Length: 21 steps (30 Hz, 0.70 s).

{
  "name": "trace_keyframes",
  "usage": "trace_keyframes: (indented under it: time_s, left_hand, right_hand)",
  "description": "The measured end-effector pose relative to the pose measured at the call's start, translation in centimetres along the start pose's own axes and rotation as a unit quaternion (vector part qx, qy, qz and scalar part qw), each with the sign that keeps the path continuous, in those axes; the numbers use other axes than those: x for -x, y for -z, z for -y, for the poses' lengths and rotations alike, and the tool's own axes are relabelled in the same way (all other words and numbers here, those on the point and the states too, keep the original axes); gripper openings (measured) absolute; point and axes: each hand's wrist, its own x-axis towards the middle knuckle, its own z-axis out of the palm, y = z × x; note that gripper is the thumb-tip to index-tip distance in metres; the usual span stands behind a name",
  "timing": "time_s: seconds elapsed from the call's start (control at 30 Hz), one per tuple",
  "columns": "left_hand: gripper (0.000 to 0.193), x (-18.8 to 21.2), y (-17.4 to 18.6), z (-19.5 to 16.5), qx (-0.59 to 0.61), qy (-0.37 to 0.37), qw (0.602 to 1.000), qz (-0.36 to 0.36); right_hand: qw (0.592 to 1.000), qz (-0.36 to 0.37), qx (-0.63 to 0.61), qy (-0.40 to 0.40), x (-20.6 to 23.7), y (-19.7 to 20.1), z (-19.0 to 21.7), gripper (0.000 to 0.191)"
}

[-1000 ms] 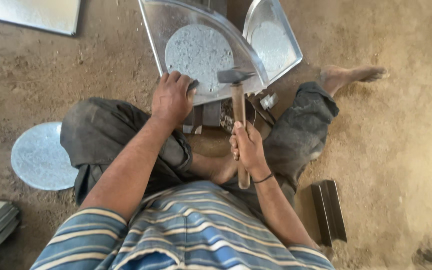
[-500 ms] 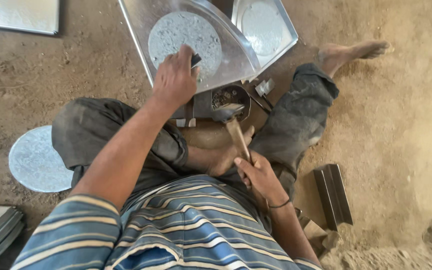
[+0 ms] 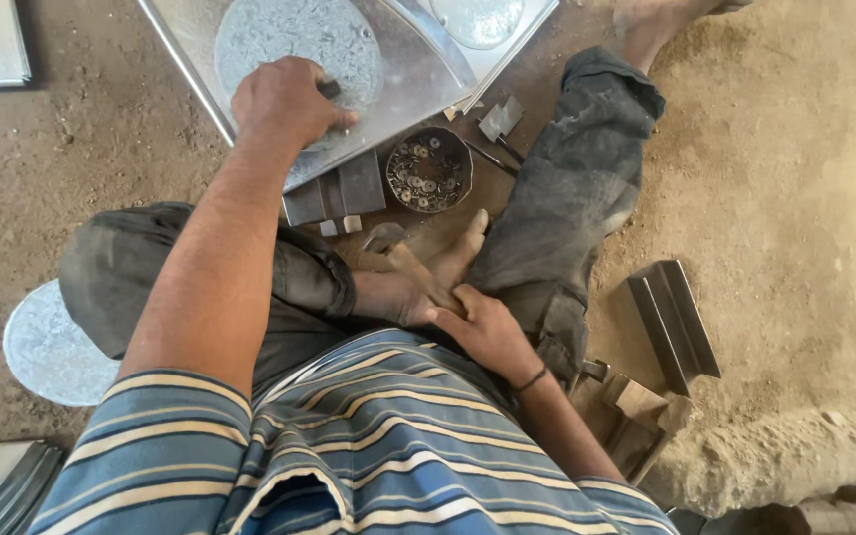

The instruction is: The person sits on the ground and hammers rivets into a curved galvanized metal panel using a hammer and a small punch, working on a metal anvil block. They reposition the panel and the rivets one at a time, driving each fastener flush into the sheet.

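Left hand [image 3: 284, 101] pressing flat on metal sheet [image 3: 398, 74] near its edge, right hand [image 3: 482, 332] gripping hammer [image 3: 403, 260].

Metal sheet [image 3: 388, 84] cut by top edge; hammer [image 3: 393, 253] blurred.

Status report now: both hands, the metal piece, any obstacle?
Left hand pressing on metal sheet piece. Right hand grips hammer, lowered by foot. Bowl of small parts beside sheet.
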Motion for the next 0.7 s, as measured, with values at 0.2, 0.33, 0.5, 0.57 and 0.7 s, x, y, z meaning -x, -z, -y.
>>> trace_keyframes:
  time_s: [0.2, 0.33, 0.5, 0.57, 0.7]
  left_hand:
    - [0.070, 0.7, -0.3, 0.7, 0.008, -0.007, 1.000, -0.018]
    - [0.064, 1.0, -0.7, 1.3, 0.001, -0.033, 0.999, -0.028]
    - [0.039, -1.2, -1.7, 2.2, 0.044, -0.072, 0.986, -0.145]
    - [0.029, -2.0, -2.1, 2.6, 0.035, -0.104, 0.968, -0.225]
    - [0.020, -2.3, -2.9, 3.3, -0.014, -0.170, 0.921, -0.349]
  right_hand:
    - [0.999, 0.005, 0.002, -0.041, 0.5, -0.7, 0.8, 0.041]
    - [0.993, 0.023, -0.106, -0.053, 1.5, 1.1, 0.9, 0.036]
    - [0.934, 0.046, -0.355, -0.009, 1.5, 3.4, 2.5, 0.026]
    - [0.916, 0.029, -0.399, 0.039, 0.6, 3.9, 4.3, 0.026]
    - [0.920, 0.003, -0.375, 0.112, -3.7, 3.6, 9.3, 0.024]
